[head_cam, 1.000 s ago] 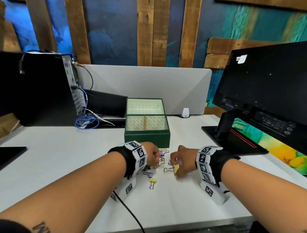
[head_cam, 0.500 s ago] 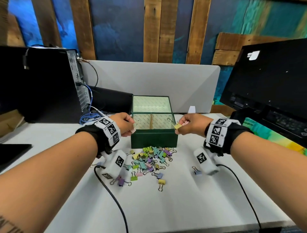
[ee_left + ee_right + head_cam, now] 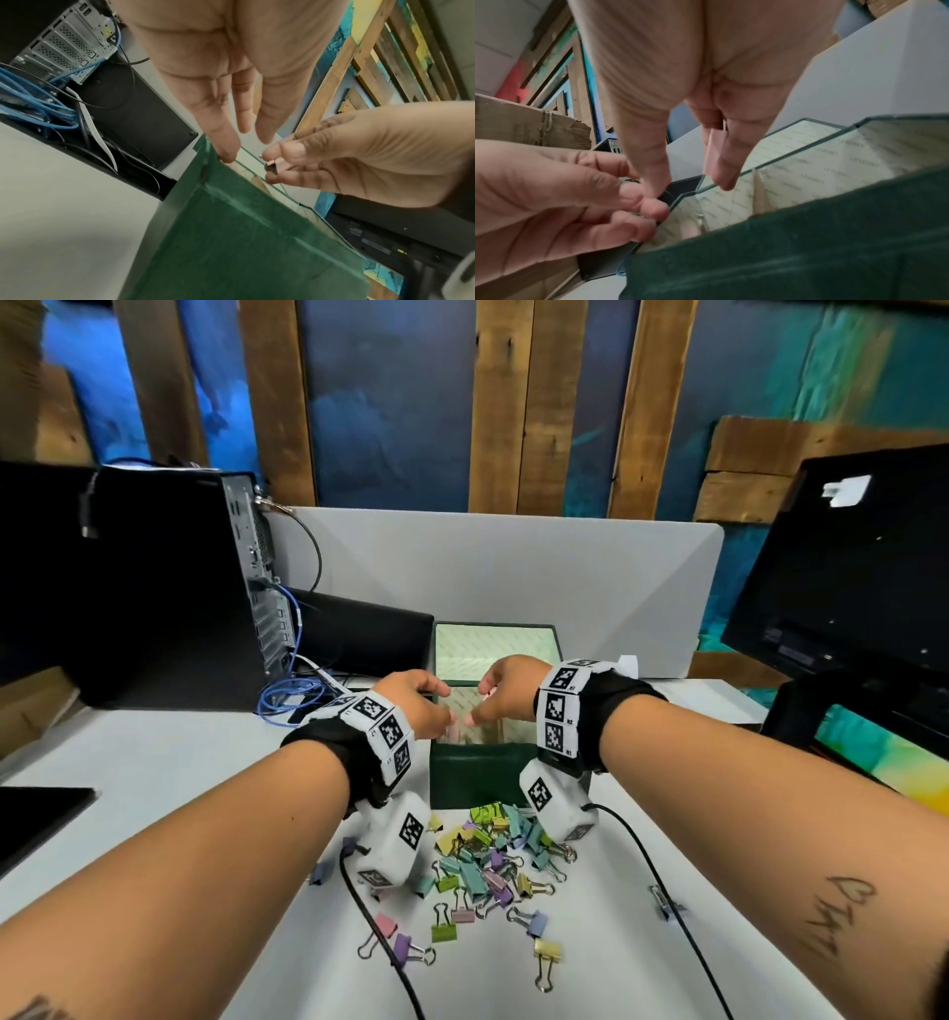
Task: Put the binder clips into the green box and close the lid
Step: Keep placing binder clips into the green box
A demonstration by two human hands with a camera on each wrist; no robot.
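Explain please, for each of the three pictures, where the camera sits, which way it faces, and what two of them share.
Head: sits high, faces forward and down; shows both forearms, left hand, right hand, open dark green felt-covered box, pile of pastel metal binder clips.
Left wrist: looks along the left palm to the box; right hand pinches a pink clip.
Right wrist: looks along the right palm into the box.
Shared: both wrist views show both hands and the box.

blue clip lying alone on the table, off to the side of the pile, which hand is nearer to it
Right. The right hand is over the green box, on the blue clip's side. The left hand is over the box's other edge, across the pile from it.
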